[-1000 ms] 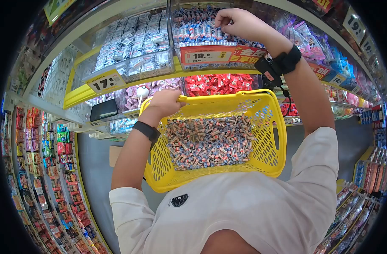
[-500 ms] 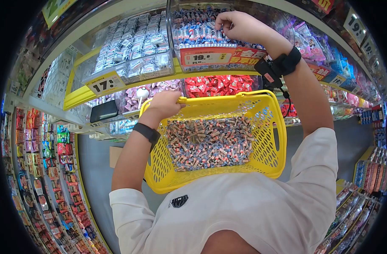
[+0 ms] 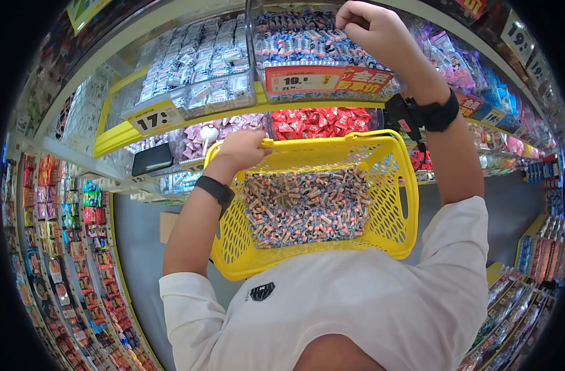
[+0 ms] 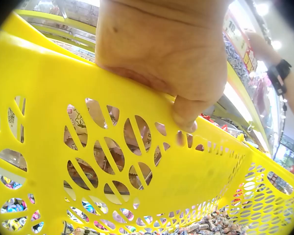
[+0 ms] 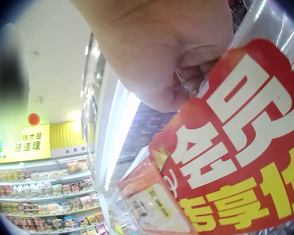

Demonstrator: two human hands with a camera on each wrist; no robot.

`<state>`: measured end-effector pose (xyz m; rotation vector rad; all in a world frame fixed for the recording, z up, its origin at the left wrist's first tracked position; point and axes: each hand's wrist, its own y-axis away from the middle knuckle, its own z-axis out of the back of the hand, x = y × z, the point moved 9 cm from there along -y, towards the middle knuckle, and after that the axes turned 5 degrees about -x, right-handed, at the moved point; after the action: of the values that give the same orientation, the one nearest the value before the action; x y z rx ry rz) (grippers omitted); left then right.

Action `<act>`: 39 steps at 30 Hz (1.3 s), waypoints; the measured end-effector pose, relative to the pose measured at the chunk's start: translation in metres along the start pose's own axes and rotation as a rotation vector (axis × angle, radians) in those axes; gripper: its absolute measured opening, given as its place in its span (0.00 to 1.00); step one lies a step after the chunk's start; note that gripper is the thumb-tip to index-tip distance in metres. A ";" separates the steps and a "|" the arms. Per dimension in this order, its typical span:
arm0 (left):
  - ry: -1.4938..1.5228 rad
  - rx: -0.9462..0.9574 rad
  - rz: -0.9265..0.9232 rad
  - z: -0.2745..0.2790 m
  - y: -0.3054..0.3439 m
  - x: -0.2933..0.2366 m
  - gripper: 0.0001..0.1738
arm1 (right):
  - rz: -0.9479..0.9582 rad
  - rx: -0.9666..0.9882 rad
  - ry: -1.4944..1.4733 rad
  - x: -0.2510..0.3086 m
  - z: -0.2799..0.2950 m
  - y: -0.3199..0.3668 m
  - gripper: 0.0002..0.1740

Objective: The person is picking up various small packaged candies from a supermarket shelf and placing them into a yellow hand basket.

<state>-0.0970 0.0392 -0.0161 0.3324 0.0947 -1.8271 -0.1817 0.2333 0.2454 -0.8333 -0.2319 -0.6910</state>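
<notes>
In the head view my left hand (image 3: 242, 150) grips the rim of a yellow shopping basket (image 3: 406, 213). The left wrist view has the thumb over the inside of that rim. Small wrapped candies (image 3: 307, 210) cover the basket's floor. My right hand (image 3: 378, 28), fingers bent, is over the right side of a clear bin of blue-and-white wrapped candies (image 3: 295, 46). In the right wrist view a thin shiny sliver (image 5: 182, 82) shows between thumb and fingers; I cannot tell whether it is a held candy. A red price sign (image 5: 240, 142) partly hides this hand.
White wrapped candies (image 3: 199, 62) fill the bin to the left, above a yellow price tag (image 3: 156, 119). Below are red candies (image 3: 322, 122), pink ones (image 3: 230, 127), a lollipop (image 3: 208, 135) and a dark phone-like slab (image 3: 152, 161). Snack shelves (image 3: 72, 247) line the left.
My right hand has left the candies near the middle of the bin and moved up and to the right. The left hand and the basket stay in place.
</notes>
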 end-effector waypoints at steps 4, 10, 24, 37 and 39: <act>0.004 0.008 0.002 -0.001 0.000 0.001 0.18 | 0.004 -0.033 -0.083 0.018 0.012 0.035 0.07; 0.009 0.020 0.003 -0.003 -0.002 0.001 0.18 | 0.018 0.180 -0.255 0.048 -0.019 0.096 0.07; 0.014 0.023 0.006 -0.002 0.000 0.001 0.17 | -0.243 0.832 -0.068 -0.044 -0.241 0.277 0.08; 0.005 0.051 0.026 -0.001 0.000 0.000 0.18 | -0.111 1.095 0.103 -0.048 -0.285 0.343 0.16; 0.002 0.050 0.028 -0.001 0.000 0.001 0.18 | -0.065 1.093 0.114 -0.048 -0.287 0.347 0.15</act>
<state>-0.0973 0.0391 -0.0177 0.3692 0.0462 -1.8036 -0.0155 0.2051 -0.1748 0.2578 -0.4726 -0.5538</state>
